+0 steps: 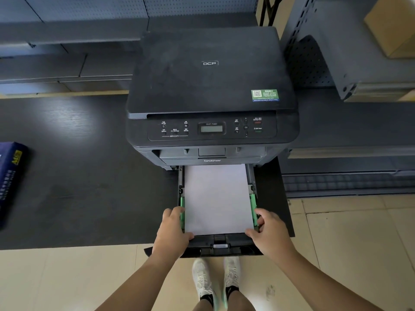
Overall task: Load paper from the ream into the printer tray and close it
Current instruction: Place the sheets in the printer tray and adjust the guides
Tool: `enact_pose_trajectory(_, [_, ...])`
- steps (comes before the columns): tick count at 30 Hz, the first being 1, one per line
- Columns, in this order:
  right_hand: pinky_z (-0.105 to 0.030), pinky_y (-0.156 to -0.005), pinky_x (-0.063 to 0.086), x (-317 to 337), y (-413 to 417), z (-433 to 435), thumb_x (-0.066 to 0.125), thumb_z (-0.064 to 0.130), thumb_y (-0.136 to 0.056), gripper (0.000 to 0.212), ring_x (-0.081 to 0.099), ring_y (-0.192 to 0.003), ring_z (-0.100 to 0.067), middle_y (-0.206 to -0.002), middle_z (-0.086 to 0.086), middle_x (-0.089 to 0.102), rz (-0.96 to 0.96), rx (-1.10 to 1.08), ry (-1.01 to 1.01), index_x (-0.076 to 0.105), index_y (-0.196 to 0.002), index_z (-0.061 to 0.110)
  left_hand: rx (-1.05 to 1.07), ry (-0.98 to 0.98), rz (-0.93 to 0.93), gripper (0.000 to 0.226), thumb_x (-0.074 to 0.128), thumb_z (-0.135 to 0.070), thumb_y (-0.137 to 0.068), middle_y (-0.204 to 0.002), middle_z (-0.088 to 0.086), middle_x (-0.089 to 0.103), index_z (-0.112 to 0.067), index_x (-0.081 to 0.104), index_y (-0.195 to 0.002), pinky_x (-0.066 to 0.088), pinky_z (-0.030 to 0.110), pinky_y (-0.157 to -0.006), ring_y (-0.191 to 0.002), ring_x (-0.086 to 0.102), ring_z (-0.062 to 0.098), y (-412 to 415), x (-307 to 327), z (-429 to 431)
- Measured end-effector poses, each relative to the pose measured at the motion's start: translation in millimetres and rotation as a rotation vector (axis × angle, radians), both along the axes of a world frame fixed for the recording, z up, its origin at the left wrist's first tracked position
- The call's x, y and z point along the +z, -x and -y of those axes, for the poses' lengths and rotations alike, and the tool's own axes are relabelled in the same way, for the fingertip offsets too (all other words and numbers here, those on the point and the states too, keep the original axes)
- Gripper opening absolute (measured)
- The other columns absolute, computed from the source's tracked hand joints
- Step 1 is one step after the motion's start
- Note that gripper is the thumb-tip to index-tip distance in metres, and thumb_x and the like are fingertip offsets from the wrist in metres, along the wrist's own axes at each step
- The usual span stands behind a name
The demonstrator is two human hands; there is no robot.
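Note:
A black Brother printer (211,86) stands on a dark table, and its paper tray (222,246) is pulled out toward me. A white stack of paper (216,198) lies flat in the tray between green side guides (253,207). My left hand (173,230) grips the tray's left edge by the left guide, thumb resting on the paper's near corner. My right hand (268,231) grips the right edge the same way, fingers over the right guide. The blue ream wrapper (10,180) lies at the table's far left.
Grey metal shelving (336,52) stands to the right of the printer with a cardboard box (393,25) on it. More grey shelves run along the back left. The dark table (85,176) ends just before my feet, which stand on a beige tiled floor.

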State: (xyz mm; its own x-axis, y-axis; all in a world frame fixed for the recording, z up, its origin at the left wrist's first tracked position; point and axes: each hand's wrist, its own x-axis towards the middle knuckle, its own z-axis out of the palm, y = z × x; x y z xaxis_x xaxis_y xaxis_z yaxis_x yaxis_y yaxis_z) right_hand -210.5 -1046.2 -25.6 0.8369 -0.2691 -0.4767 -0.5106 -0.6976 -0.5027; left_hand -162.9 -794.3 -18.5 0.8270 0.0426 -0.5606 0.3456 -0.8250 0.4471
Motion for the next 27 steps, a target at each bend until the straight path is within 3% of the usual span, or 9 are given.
enact_pose_trajectory(4, [-0.022, -0.067, 0.049, -1.9, -3.3, 5.4, 0.075, 0.026, -0.081, 0.052, 0.058, -0.071, -0.008, -0.092, 0.005, 0.057, 0.052, -0.073, 0.003, 0.059, -0.13, 0.018, 0.017, -0.009, 0.042, 0.057, 0.078, -0.019, -0.08, -0.125, -0.001, 0.05, -0.022, 0.051, -0.13, 0.054, 0.036, -0.082, -0.101, 0.059, 0.019, -1.5, 0.1, -6.7])
enact_pose_trajectory(7, [-0.015, -0.062, 0.041, -10.0, -10.9, 9.0, 0.073, 0.029, -0.084, 0.043, 0.061, -0.074, -0.01, -0.093, 0.002, 0.065, 0.07, -0.165, 0.004, 0.063, -0.124, 0.015, 0.104, -0.014, 0.077, 0.043, 0.072, -0.023, -0.086, -0.119, 0.002, 0.056, -0.017, 0.055, -0.125, 0.048, 0.031, -0.076, -0.092, 0.057, 0.017, -8.1, -5.3, -8.2])
enact_pose_trajectory(10, [-0.02, -0.064, 0.044, -17.5, -19.2, 7.5, 0.072, 0.027, -0.086, 0.028, 0.066, -0.077, -0.016, -0.082, 0.004, 0.067, 0.072, -0.187, 0.013, 0.07, -0.108, 0.01, 0.177, -0.016, 0.077, 0.033, 0.067, -0.022, -0.089, -0.108, 0.004, 0.064, -0.013, 0.06, -0.12, 0.048, 0.031, -0.075, -0.085, 0.055, 0.018, -16.7, -13.8, -7.8])
enact_pose_trajectory(13, [-0.02, -0.059, 0.044, -21.2, -23.0, 4.1, 0.071, 0.027, -0.087, 0.019, 0.063, -0.067, -0.013, -0.072, 0.007, 0.064, 0.08, -0.202, 0.066, 0.072, -0.096, 0.01, 0.234, -0.018, 0.071, 0.026, 0.064, -0.017, -0.089, -0.089, -0.002, 0.065, -0.011, 0.063, -0.115, 0.041, 0.021, -0.057, -0.073, 0.055, 0.014, -20.3, -17.6, -5.6])
enact_pose_trajectory(16, [-0.018, -0.049, 0.042, -22.9, -22.2, 1.5, 0.068, 0.029, -0.088, 0.018, 0.06, -0.058, -0.01, -0.07, 0.003, 0.07, 0.072, -0.199, 0.131, 0.073, -0.087, 0.011, 0.332, -0.017, 0.057, 0.018, 0.065, -0.017, -0.088, -0.086, -0.002, 0.068, -0.012, 0.066, -0.105, 0.035, 0.017, -0.049, -0.065, 0.055, 0.007, -19.9, -17.9, -4.4])
enact_pose_trajectory(22, [-0.016, -0.041, 0.031, -32.6, -23.7, 1.8, 0.065, 0.025, -0.09, 0.026, 0.056, -0.048, -0.007, -0.061, -0.002, 0.065, 0.066, -0.15, 0.185, 0.069, -0.067, 0.012, 0.393, -0.014, 0.055, 0.016, 0.067, -0.017, -0.086, -0.087, 0.003, 0.072, -0.011, 0.069, -0.101, 0.042, 0.025, -0.059, -0.072, 0.061, 0.018, -17.7, -18.0, -1.7])
enact_pose_trajectory(27, [-0.034, -0.057, 0.052, -33.7, -25.5, -0.8, 0.064, 0.023, -0.09, 0.021, 0.061, -0.063, -0.019, -0.071, -0.006, 0.065, 0.057, -0.136, 0.199, 0.068, -0.074, 0.009, 0.391, -0.017, 0.057, 0.013, 0.065, -0.018, -0.088, -0.088, 0.003, 0.072, -0.012, 0.069, -0.1, 0.047, 0.027, -0.063, -0.074, 0.065, 0.02, -12.6, -18.0, 2.0])
